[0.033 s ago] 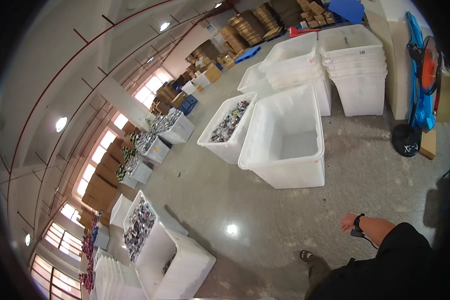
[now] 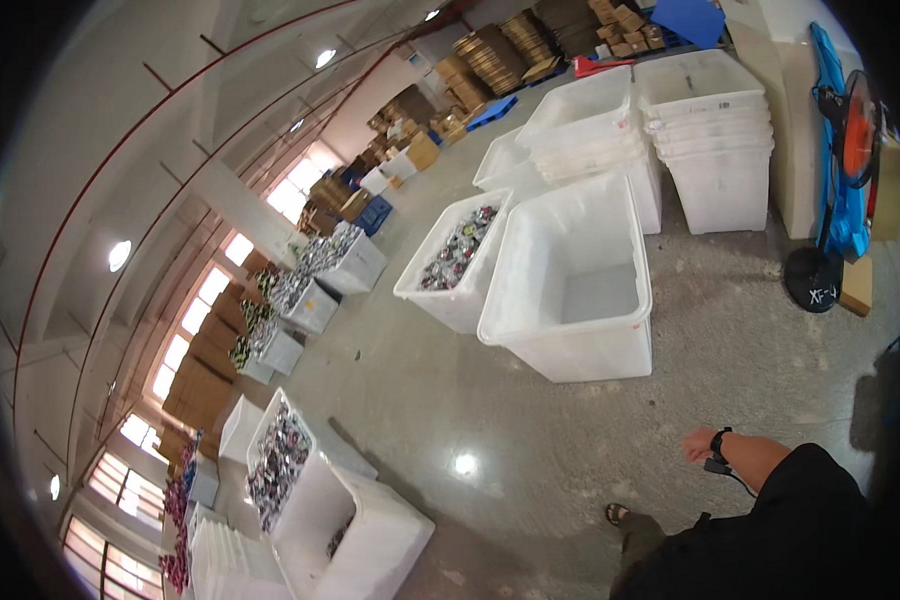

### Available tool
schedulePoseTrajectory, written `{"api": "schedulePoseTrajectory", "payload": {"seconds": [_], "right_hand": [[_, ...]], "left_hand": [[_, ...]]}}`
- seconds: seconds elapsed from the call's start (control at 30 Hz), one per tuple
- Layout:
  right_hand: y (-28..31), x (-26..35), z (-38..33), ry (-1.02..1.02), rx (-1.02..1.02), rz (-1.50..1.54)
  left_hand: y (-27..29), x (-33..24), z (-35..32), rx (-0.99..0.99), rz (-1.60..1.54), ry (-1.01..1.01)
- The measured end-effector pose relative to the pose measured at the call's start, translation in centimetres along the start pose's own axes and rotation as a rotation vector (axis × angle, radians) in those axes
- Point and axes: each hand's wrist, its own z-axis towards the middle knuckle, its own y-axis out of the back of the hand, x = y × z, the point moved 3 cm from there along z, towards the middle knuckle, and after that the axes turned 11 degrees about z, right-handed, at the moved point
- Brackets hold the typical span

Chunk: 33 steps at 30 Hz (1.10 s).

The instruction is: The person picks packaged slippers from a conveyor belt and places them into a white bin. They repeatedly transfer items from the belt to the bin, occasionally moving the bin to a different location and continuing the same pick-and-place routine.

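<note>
My right hand (image 2: pixel 699 446) hangs over the bare grey floor at the lower right, with its fingers loosely curled and nothing visible in them. A black watch (image 2: pixel 718 444) circles that wrist, and a small black box (image 2: pixel 714 466) with a cable sits beside it. The nearest container is a large white plastic bin (image 2: pixel 598 352), standing beyond the hand and apart from it. Its inside shows no contents. Beside it, another white bin (image 2: pixel 448 303) holds shiny silver wrapped pieces (image 2: pixel 458 252) with dark and reddish parts. My left hand is out of view.
Stacked white bins (image 2: pixel 715 180) stand behind, beside a wall with a fan (image 2: pixel 858 130) and blue bag (image 2: pixel 850 225). At the lower left are a filled bin (image 2: pixel 280 455) and an open bin (image 2: pixel 390 530). Blue pallets (image 2: pixel 492 112) and carton stacks line the back.
The view has shifted very slightly. My right hand stays almost in the same place, and the bins keep their positions.
</note>
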Motion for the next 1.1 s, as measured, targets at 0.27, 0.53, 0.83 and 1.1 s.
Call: {"api": "schedulePoseTrajectory", "payload": {"seconds": [0.27, 0.53, 0.83, 1.1], "right_hand": [[-0.9, 11.9, 10.0, -0.032, -0.118, -0.688], [-5.6, 23.4, 16.5, -0.229, -0.472, 0.236], [-8.9, 35.7, 38.6, -0.214, -0.506, 0.737], [-7.6, 42.0, 52.6, 0.115, -0.84, 1.428]], "left_hand": [[3.1, -22.1, 15.7, 0.182, 0.22, -0.018], [4.9, -37.9, 29.9, 0.257, 0.345, -0.013], [10.0, -55.1, 45.3, 0.145, 0.385, 0.078], [16.1, -64.3, 54.0, -0.035, 0.324, 0.18]]}}
